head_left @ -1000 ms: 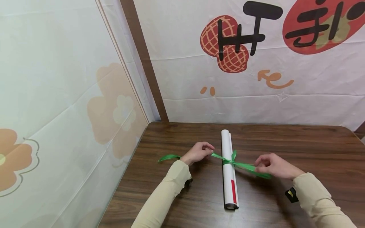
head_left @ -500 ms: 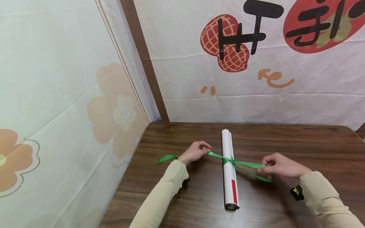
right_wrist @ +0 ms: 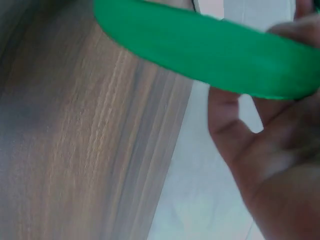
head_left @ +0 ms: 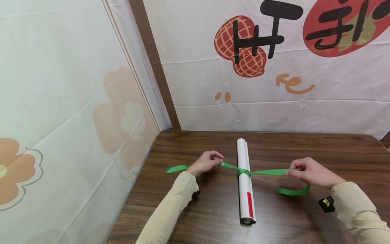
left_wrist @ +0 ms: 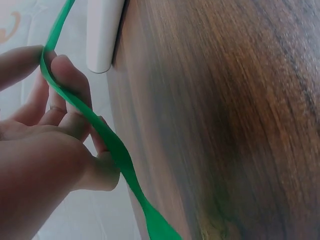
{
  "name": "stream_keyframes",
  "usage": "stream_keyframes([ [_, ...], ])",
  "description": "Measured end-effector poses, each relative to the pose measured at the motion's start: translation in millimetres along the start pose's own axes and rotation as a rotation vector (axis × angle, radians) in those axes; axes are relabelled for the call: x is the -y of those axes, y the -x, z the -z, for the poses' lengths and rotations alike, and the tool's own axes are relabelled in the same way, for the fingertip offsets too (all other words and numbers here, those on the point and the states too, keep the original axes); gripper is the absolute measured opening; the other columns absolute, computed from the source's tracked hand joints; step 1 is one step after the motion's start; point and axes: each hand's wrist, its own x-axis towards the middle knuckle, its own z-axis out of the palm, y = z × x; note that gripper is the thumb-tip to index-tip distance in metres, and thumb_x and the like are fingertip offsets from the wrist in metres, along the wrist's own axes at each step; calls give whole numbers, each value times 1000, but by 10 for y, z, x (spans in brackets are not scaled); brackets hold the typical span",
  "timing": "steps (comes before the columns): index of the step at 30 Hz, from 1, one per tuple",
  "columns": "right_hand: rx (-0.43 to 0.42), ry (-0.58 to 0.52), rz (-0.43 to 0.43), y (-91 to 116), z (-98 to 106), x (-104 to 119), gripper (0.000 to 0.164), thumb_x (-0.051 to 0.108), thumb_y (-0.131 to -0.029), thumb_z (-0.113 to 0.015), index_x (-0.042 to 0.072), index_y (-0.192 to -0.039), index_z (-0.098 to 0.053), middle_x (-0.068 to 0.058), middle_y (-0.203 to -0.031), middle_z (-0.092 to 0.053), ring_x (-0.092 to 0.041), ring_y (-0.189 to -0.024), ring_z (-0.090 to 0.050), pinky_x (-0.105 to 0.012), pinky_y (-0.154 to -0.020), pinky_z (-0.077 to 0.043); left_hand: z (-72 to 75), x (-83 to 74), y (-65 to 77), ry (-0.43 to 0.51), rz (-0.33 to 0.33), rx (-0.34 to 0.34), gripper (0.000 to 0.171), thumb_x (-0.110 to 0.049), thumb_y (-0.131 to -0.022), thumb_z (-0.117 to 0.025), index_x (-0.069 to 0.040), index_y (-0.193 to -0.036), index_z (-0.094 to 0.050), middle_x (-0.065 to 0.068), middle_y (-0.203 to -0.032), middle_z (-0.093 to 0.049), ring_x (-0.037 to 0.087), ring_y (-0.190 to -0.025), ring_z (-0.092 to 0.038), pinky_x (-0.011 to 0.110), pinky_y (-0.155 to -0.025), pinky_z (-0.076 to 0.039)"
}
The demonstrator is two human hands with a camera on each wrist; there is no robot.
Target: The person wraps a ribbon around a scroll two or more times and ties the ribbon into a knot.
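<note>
A white paper roll (head_left: pixel 243 189) with a red patch and a dark near end lies lengthwise on the table. Round its middle runs a green ribbon (head_left: pixel 271 172), crossed on top of the roll. My left hand (head_left: pixel 205 163) pinches one length of it left of the roll, and a tail trails past the wrist. On the other side my right hand (head_left: pixel 313 172) pinches the other length, its loose end curling below the hand. Both lengths look taut. In the left wrist view the ribbon (left_wrist: pixel 107 135) passes between thumb and finger and across the palm.
The brown wood-grain table (head_left: pixel 195 217) ends at a printed cloth backdrop (head_left: pixel 195 84) behind and another cloth wall (head_left: pixel 76 101) on the left. A small black device (head_left: pixel 326 204) sits at the right wrist.
My right hand has moved right and pulled its ribbon length straight. The small upright loop at the crossing is gone. My left hand has shifted slightly left, still pinching the ribbon.
</note>
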Motion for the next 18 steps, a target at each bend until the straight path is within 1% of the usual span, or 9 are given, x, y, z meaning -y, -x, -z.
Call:
stream_keyframes([
  [2,-42,18,-4,16,11,-4,28,30,-96,-59,9,-77,-55,9,-55,-34,-3,-47,-34,-26,-44,-34,8,5,8,-1,-2,5,28,-15,-96,-59,1,-118,-62,5,-93,-63,29,-92,-60,43,-84,-53],
  [4,-53,28,3,32,25,-15,31,30,-97,-58,8,-76,-54,8,-55,-35,-2,-47,-35,-26,-45,-35,16,9,19,-3,-2,13,28,-16,-96,-59,1,-118,-62,5,-93,-63,26,-90,-60,41,-83,-53],
  [5,-43,24,7,40,31,-26,33,30,-98,-57,7,-74,-53,6,-54,-34,-1,-47,-36,-26,-46,-36,21,11,27,-8,-1,19,28,-16,-96,-59,1,-118,-62,5,-93,-63,26,-89,-60,40,-82,-53],
  [7,-4,14,38,60,40,-55,35,25,-99,-54,4,-72,-49,-1,-52,-33,6,-57,-49,-23,-54,-42,31,16,41,-17,2,29,27,-16,-96,-59,0,-118,-63,4,-92,-63,26,-88,-60,38,-80,-53],
  [10,61,-11,67,86,49,-104,37,20,-99,-53,1,-69,-46,-13,-51,-32,7,-57,-50,-23,-54,-43,49,39,61,-19,5,50,26,-14,-95,-59,-1,-117,-63,3,-91,-64,26,-87,-60,37,-79,-52],
  [12,82,-14,77,99,50,-141,36,19,-99,-54,0,-68,-46,-17,-52,-33,2,-53,-49,-23,-52,-42,61,62,68,-16,4,62,26,-14,-95,-60,0,-117,-63,3,-91,-64,23,-85,-60,36,-78,-52],
  [14,95,-15,62,109,49,-176,36,19,-98,-56,0,-69,-48,-19,-53,-35,-11,-43,-37,-27,-46,-36,72,86,76,-11,5,76,27,-12,-95,-59,1,-118,-62,4,-91,-65,20,-84,-60,36,-79,-53],
  [15,101,-14,70,115,52,-195,35,18,-98,-56,0,-69,-48,-19,-53,-36,-13,-46,-44,-27,-48,-38,77,100,77,-11,7,82,27,-12,-95,-59,1,-118,-62,4,-91,-65,18,-84,-60,35,-79,-53],
  [18,117,-12,87,126,41,-245,34,15,-97,-56,0,-67,-48,-19,-54,-39,-11,-47,-47,-27,-50,-39,93,128,86,-14,28,90,27,-12,-95,-60,1,-118,-62,5,-91,-65,19,-84,-61,35,-80,-53],
])
